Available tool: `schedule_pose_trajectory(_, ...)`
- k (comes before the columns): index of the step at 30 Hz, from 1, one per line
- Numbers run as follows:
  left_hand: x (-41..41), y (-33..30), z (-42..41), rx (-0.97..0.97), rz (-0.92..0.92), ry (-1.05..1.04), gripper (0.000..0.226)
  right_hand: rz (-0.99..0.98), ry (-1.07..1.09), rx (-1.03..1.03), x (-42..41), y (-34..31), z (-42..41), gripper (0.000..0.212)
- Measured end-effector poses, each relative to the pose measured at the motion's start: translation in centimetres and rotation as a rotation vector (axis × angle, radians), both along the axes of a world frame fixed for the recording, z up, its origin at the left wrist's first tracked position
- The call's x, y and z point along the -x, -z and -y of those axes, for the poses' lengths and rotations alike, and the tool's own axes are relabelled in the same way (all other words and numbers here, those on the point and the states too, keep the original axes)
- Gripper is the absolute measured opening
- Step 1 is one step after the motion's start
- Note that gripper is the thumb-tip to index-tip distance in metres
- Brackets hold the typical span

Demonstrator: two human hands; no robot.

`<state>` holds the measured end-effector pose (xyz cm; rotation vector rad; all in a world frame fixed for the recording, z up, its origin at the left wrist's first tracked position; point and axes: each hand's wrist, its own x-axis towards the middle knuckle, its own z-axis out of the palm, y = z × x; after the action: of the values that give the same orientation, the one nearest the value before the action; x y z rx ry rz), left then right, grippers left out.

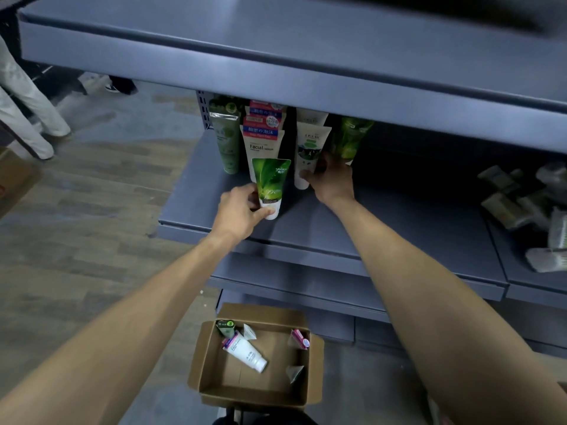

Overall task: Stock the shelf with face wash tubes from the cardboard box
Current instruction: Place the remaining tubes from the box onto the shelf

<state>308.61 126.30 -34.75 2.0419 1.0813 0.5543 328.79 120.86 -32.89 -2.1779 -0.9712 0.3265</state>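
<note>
Nearest us are our two forearms, reaching out over the cardboard box [254, 391] on the floor toward the shelf [383, 228]. The box still holds a white tube [245, 352] and a few smaller ones, so stocking is not yet finished.

Our left hand [239, 213] is clamped on the aloe tube [270, 187], fingers around its cap end, standing it cap-down near the shelf's front. Our right hand [333, 179] is deep under the upper shelf [276, 72], fingers curled among the white-green tube [310, 148] and the green tube [349, 139]; we cannot tell whether it grips either.

The risk, we judge, is toppling: the tubes stand on narrow caps, close together, so a nudge from either hand could knock over the Facial tube [262, 148] just behind the aloe one, or the dark green tube [227, 142] beside it. The upper shelf overhangs the row, leaving little room to work.

Loose packets [521, 207] crowd the shelf to the right, and a bystander's legs [27, 118] stand on the left.
</note>
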Motion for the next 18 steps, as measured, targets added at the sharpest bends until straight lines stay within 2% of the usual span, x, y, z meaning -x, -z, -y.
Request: schedule_pose_trajectory(18, -0.72, -0.07, -0.55, 0.007, 0.003, 0.001, 0.029, -0.027, -0.019, -0.042, -0.39, 0.14, -0.92, 0.045)
